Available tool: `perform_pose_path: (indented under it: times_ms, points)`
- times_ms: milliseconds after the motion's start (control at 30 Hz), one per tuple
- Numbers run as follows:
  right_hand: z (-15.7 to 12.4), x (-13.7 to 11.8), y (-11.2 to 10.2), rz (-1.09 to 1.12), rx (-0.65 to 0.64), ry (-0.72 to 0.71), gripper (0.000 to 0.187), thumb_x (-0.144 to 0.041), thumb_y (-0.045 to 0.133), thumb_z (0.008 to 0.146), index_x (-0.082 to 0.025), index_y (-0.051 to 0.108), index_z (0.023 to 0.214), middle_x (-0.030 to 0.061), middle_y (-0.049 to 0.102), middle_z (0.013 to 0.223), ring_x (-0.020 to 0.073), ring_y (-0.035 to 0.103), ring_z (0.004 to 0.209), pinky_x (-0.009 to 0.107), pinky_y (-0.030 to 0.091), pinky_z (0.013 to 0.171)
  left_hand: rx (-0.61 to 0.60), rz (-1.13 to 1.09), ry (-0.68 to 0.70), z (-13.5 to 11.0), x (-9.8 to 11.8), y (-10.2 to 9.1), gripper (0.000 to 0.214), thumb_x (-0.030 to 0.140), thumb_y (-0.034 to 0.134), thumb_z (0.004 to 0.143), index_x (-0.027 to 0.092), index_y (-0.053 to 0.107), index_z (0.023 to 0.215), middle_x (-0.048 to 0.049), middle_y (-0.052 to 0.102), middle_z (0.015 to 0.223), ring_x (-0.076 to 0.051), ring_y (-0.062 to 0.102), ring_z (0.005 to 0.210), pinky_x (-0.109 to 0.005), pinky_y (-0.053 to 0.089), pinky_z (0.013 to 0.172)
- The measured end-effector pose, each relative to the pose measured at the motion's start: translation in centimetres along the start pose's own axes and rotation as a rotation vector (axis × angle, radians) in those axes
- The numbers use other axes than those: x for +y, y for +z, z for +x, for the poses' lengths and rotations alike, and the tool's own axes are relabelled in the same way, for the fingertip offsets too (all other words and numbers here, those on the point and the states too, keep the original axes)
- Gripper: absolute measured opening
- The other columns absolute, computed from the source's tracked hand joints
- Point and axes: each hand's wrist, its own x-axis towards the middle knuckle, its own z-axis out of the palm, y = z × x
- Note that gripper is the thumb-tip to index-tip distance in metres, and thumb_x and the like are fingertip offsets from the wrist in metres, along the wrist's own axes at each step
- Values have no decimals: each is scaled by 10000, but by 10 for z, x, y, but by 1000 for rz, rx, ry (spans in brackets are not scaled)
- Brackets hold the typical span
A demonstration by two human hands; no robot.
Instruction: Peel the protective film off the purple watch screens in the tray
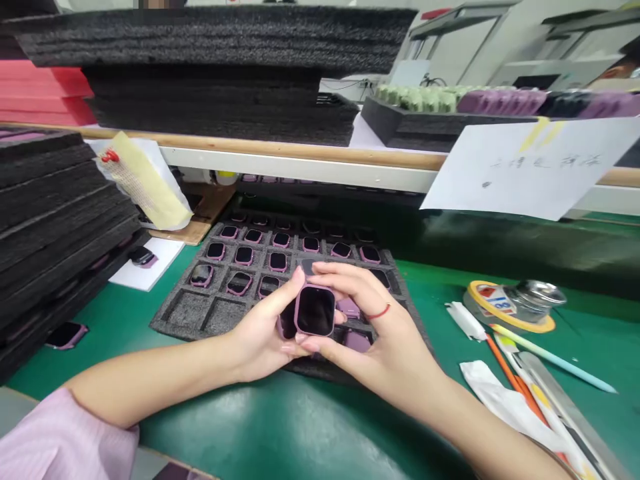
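Observation:
My left hand (263, 327) and my right hand (375, 320) together hold a square smartwatch body with a pink frame and a dark glass face (315, 311), pinching it by its edges. A second dark piece (287, 324) sits just behind it against my left fingers, and I cannot tell what it is. Below my hands lies a black foam tray (187, 313) with rows of square pockets. Most pockets hold similar pink-framed watch bodies (243, 255), and my hands hide part of the tray.
Stacks of black foam trays (50, 200) rise at the left and back, above a green work mat (280, 427). At the right lie a tape roll with a metal canister (515, 307), pens (550, 357) and a ruler (565, 413). A handwritten paper sign (535, 170) hangs from a wooden-topped shelf rail (300, 150).

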Motion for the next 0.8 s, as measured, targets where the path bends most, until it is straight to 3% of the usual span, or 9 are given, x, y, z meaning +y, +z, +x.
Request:
perform_pose_path:
  times_ms: [100,367,633,733,800]
  points:
    - [0,-2,-1,28,24,-9,426,-358,768,936,-212,586,1293,117,585,1346,219,558,1277,340,520,1066,6,3,7,1,-1,5,465,525,844,780,97,731,921,-114,700,802,-43,500,422,-90,305,352]
    - [-13,2,-4,138,21,105,447,-352,750,954,-258,541,1338,103,593,1318,274,602,1220,468,516,1076,32,-34,9,5,-10,16,410,487,845,790,110,707,875,-85,682,756,-29,453,402,-99,292,368]
    - [-14,5,-6,94,-15,20,452,-330,723,979,-267,519,1377,77,605,1324,225,565,1267,403,503,1112,7,-23,-50,6,-9,6,477,539,866,750,102,731,883,-93,680,803,-31,454,454,-111,282,400]
    - [-14,5,-9,150,-13,52,555,-352,736,967,-273,474,1449,99,530,1443,275,498,1366,487,438,1182,0,-8,-66,5,-10,2,495,548,835,785,101,751,979,-104,685,844,-34,453,470,-127,326,428]
    - [-14,4,-15,202,73,82,528,-267,706,981,-282,481,1458,95,518,1469,293,505,1370,522,438,1185,-21,-14,-76,4,-10,1,521,562,816,803,99,748,1031,-95,669,839,-35,445,486,-128,311,431]
